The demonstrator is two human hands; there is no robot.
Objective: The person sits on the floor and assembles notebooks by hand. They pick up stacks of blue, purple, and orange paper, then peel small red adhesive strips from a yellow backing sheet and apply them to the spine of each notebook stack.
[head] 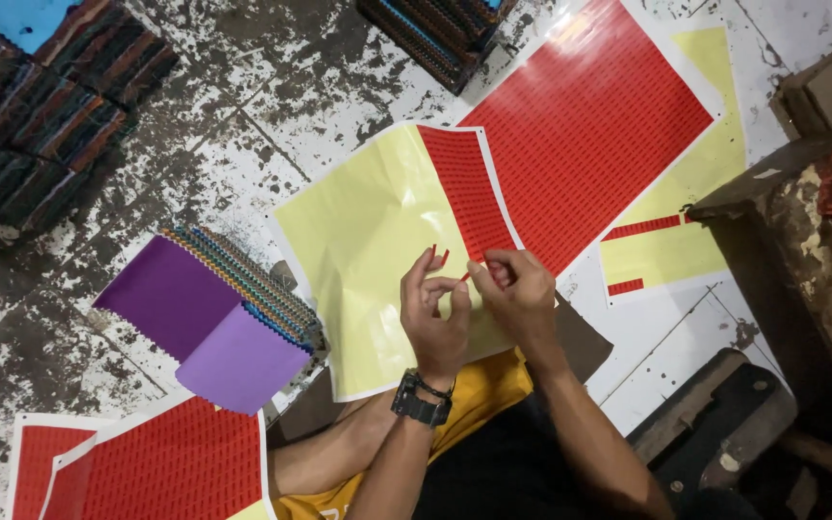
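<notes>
Both hands are up over the pale yellow backing sheet (368, 241), which lies across the person's lap with a strip of red sticker labels (467, 188) left along its right side. The left hand (433, 313), the one with the black wristwatch (420, 402), has its fingers (418, 274) curled loosely, and a small red sticker (438, 255) is stuck on one fingertip. The right hand (520, 289) sits just beside it, touching or nearly so, with thumb and forefinger pinched closed on another tiny red sticker (465, 276) right at the edge of the red strip.

Other stuff around: a full glossy red sticker sheet (589, 116) lies far right on the paint-spattered floor (243, 106), overlapping a mostly peeled yellow sheet (666, 246) that has a couple of red strips left on it. Left of the lap there's a fanned stack of fabric swatches with a purple one on top (209, 313). More red sheets (146, 467) sit at the near left, and dark bundles of swatch stacks (50, 106) are at the far left. A worn wooden block (801, 231) is on the right.
</notes>
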